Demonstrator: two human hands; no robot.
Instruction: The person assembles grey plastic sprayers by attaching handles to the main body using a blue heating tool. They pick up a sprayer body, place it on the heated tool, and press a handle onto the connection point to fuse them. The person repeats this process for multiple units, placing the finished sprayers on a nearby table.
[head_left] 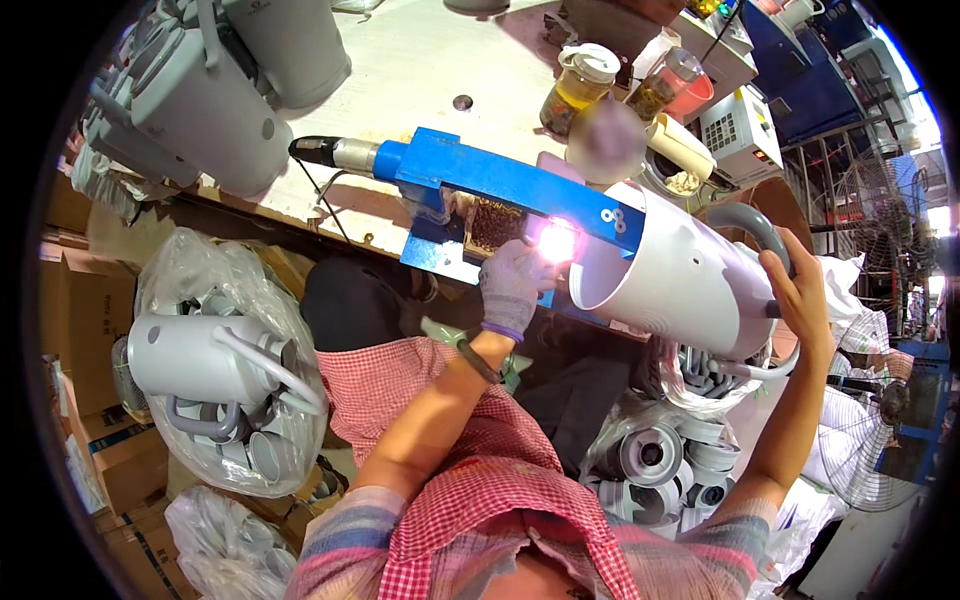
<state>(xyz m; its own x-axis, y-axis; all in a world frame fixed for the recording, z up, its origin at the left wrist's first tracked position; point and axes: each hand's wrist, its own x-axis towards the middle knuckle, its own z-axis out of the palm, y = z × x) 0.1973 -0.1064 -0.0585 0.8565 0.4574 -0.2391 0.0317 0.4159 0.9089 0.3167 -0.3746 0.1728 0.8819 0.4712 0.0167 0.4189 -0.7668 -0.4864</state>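
My right hand (798, 285), bare, grips the dark grey handle (755, 225) of a large pale grey jug (690, 285). The jug lies on its side, its wide open end around the right end of a blue metal machine arm (510, 185). My left hand (510, 283) wears a pale knitted glove with a purple cuff. Its fingers are bent together beside a glaring white light (557, 241) under the arm, next to the jug's rim. Glare hides the fingertips and whatever they may hold.
Finished-looking grey jugs (205, 105) stand at the table's far left. Lidded jars (580, 85) and a white control box (740, 135) are at the back. Bags of grey jugs (225, 360) and round parts (650, 455) flank my lap. A wire fan (860, 450) stands right.
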